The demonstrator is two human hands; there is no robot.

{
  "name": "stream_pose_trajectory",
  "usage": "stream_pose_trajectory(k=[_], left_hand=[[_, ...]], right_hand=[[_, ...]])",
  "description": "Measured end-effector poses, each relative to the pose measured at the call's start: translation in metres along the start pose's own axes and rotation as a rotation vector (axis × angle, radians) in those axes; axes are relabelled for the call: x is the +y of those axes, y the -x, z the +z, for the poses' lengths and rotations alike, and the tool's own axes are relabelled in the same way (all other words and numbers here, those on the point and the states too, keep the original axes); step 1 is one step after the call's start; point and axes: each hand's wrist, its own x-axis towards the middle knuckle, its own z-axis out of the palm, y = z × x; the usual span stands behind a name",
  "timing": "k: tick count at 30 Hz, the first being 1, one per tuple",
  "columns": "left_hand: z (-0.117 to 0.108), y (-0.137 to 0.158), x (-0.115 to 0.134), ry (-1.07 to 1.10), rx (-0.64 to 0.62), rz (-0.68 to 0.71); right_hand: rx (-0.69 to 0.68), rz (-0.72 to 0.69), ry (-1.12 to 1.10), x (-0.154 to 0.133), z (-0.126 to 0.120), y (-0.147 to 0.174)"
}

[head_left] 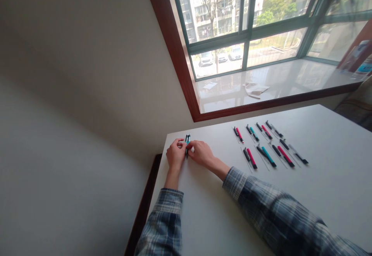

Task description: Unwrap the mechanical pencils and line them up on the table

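At the far left corner of the white table, two slim pens with black and teal parts lie side by side, their tips pointing toward me. My left hand closes on them from the left, fingers curled and thumb against the side. From the right, my right hand pinches the same pair with thumb and forefinger. My fingers hide the pens' middle parts. Farther right are two rows of pen parts: a red barrel, a teal barrel, a grey clear barrel, black pieces and thin refills.
Behind the table is a window sill with a crumpled cloth and a paper scrap. A plastic bottle stands at its right end. A wall borders the table's left side; a dark wooden edge runs below.
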Motion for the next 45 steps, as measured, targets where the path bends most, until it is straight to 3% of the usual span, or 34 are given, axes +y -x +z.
stream_pose_trajectory(k=[16, 27, 33, 40, 45], left_hand=[[-0.005, 0.005, 0.009, -0.044, -0.075, 0.055], [0.005, 0.023, 0.042, 0.063, -0.163, 0.140], [0.002, 0.024, 0.046, 0.075, -0.225, 0.163], [-0.002, 0.023, 0.045, 0.000, -0.113, 0.174], [-0.007, 0.024, 0.046, -0.054, -0.165, 0.196]], right_hand=[[0.027, 0.033, 0.034, 0.000, -0.004, 0.006], [0.023, 0.052, 0.073, 0.021, -0.033, 0.026], [0.012, 0.024, 0.088, 0.029, -0.040, 0.033], [0.024, 0.009, 0.119, 0.027, -0.035, 0.036], [0.043, 0.001, 0.134, 0.028, -0.029, 0.035]])
